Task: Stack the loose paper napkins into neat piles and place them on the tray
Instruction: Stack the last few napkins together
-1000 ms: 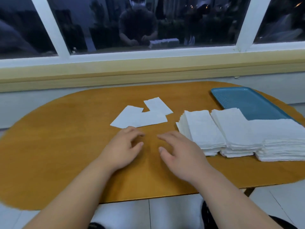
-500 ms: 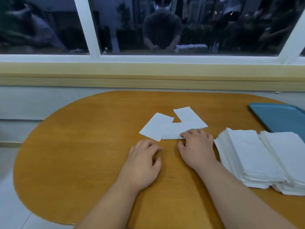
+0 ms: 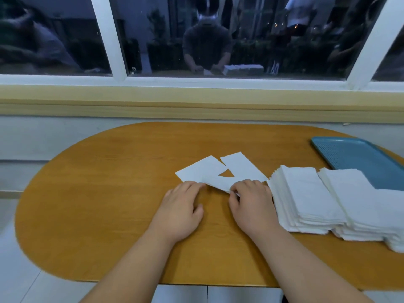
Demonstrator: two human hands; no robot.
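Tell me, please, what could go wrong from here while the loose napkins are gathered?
1. The right hand pinches the nearest loose white paper napkin, which overlaps two others; pulling may drag them askew or tear the thin paper.
2. The fanned white napkin pile lies beside that hand; a nudge could spread it further.
3. The left hand only rests at the sheets' edge, so they may slide on the oval wooden table.

Body check from my end: left hand (image 3: 181, 212) and right hand (image 3: 253, 206) both bare, forearms (image 3: 306, 263) bare right to the bottom edge of view. The window reflection (image 3: 206, 47) shows me the torso: dark short-sleeved shirt, pale item at head level, too blurred to identify.
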